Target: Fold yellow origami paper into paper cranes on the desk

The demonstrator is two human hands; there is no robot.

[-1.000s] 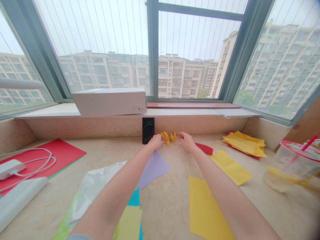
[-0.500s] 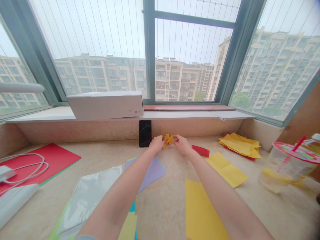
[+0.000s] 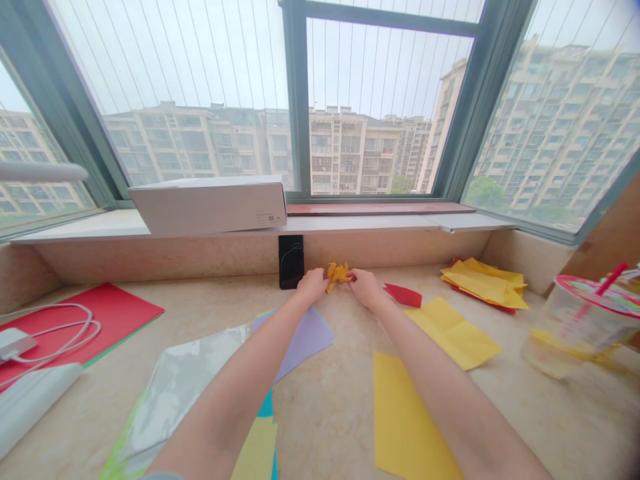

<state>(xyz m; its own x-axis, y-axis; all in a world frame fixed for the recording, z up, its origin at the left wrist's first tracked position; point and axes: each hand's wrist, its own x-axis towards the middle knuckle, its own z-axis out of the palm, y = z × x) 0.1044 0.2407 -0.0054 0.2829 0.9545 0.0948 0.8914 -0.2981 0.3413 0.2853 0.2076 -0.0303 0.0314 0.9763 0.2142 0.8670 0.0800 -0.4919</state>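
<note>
Between my two hands is a small piece of folded yellow paper [image 3: 338, 274], with several points sticking out. It is close to the back wall of the stone ledge. My left hand [image 3: 312, 285] pinches its left side, the fingertips partly hidden by the hand. From the right, my right hand [image 3: 363, 287] closes finger and thumb on the opposite edge. A black phone [image 3: 291, 262] leans upright against the wall, just left of my left hand. Beside my right wrist lies a red paper strip [image 3: 404, 295]. Purple paper [image 3: 306, 343] rests partly under my left forearm.
Yellow sheets [image 3: 450, 333] lie on the right, with a crumpled yellow paper pile [image 3: 483, 283] behind them. A plastic cup [image 3: 575, 333] with a straw stands far right. Left are a clear plastic sleeve [image 3: 185, 380], red paper [image 3: 120, 313] and a white cable [image 3: 85, 333]. A white box [image 3: 210, 207] sits above.
The folded yellow paper has turned and looks more spread, its points fanning out. My right hand has come slightly closer to it. The whole view has shifted a little.
</note>
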